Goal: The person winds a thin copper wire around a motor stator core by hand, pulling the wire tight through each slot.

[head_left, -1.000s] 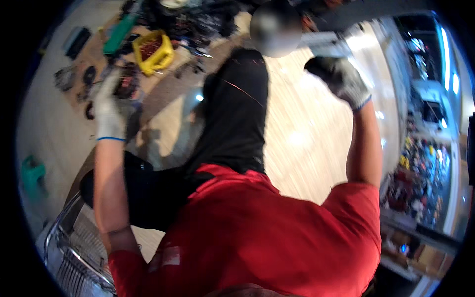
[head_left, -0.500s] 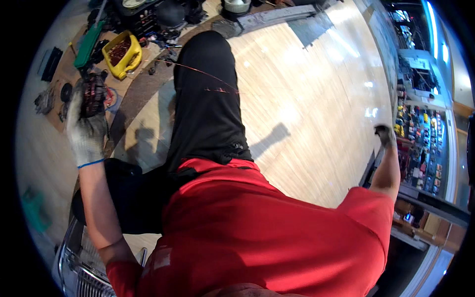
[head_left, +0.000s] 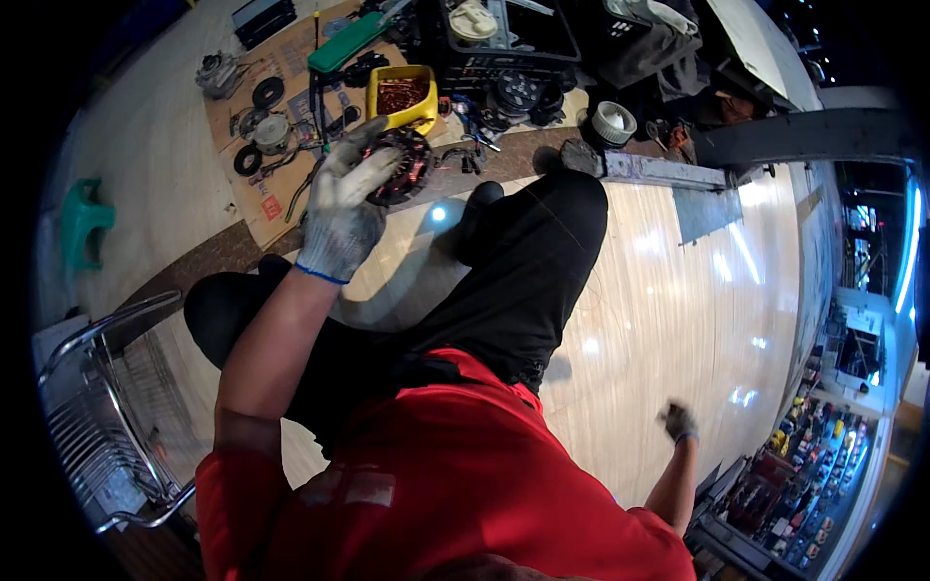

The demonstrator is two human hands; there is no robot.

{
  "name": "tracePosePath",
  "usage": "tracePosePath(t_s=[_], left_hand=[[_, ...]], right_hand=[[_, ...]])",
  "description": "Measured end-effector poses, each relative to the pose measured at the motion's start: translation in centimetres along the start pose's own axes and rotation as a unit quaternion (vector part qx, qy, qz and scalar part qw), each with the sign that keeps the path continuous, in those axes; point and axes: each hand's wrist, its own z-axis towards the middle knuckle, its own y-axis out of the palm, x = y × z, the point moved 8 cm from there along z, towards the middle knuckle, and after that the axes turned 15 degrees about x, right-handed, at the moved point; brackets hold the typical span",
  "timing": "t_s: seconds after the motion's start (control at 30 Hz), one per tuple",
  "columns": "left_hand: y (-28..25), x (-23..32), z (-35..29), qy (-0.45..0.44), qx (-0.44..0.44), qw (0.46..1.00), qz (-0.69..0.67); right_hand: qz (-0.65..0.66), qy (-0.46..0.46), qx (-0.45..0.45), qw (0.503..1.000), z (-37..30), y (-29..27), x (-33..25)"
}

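My left hand [head_left: 344, 189], in a pale work glove with a blue cuff, is closed on a round dark stator [head_left: 415, 167] with copper windings. Its thumb and fingers press on the near side of the ring. A very thin copper wire [head_left: 557, 215] crosses above my raised knee; I cannot follow its whole length. Far out to the right, my gloved right hand [head_left: 678, 420] looks closed, low over the floor. It is blurred, and what is in its fingers is too small to see. Just beyond the stator stands a yellow tub [head_left: 426, 118] of copper scraps.
Cardboard [head_left: 281, 198] under loose motor parts lies at the far left, with a green-handled tool [head_left: 346, 44]. Behind the tub stands a black crate [head_left: 513, 63]. A grey metal beam [head_left: 668, 171] runs along the far side. A green stool [head_left: 85, 223] and wire-frame chair [head_left: 116, 387] stand left.
My view has turned toward the left. The right hand has swung lower and nearer my body. The left hand still grips the stator, now with its fingers across it.
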Motion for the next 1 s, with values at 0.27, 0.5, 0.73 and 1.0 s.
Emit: tracePosePath(t_s=[0.27,0.5,0.73,1.0], left_hand=[[2.9,1.9,-2.9,0.069,-0.022,0.996,0.049],[2.3,3.5,-3.4,0.095,0.004,0.995,0.033],[0.3,4.3,-3.0,0.153,0.062,0.984,0.069],[0.7,4.3,-2.8,0.043,0.037,0.998,-0.04]], right_hand=[[0.447,-0.318,0.475,0.688,-10.9,-56.3,-37.6],[0.355,-0.366,0.47,0.721,-9.0,-56.5,-50.8],[0.491,-0.387,0.348,0.698,-9.1,-54.9,-53.9],[0.312,-0.299,0.46,0.775,-4.4,-52.8,-52.9]])
